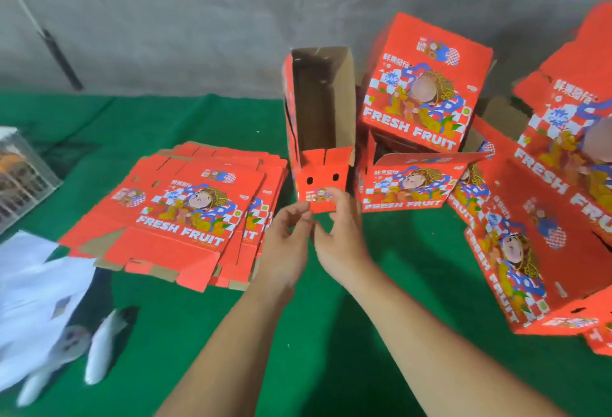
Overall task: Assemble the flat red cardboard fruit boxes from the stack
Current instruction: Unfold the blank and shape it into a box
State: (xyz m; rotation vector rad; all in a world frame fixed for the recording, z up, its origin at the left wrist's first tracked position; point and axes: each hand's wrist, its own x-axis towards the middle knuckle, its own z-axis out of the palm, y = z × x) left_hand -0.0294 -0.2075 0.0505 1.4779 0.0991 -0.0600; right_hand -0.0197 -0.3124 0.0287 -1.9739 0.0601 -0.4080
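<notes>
A stack of flat red fruit boxes (185, 214) lies on the green cloth at centre left. Just right of it an assembled red box (319, 125) stands open, its brown inside facing me. My left hand (288, 244) and my right hand (341, 234) are close together right in front of that box's near end panel. Both have loosely bent fingers and hold nothing. The right hand's fingertips overlap the panel's lower edge; whether they touch it I cannot tell.
More assembled red boxes are piled at the right: one tilted on top (427, 85), one below it (410, 184), a large open one (536, 244) at far right. A wire crate (23, 178) stands at the left edge. White items (39, 284) lie at lower left. A grey wall rises behind.
</notes>
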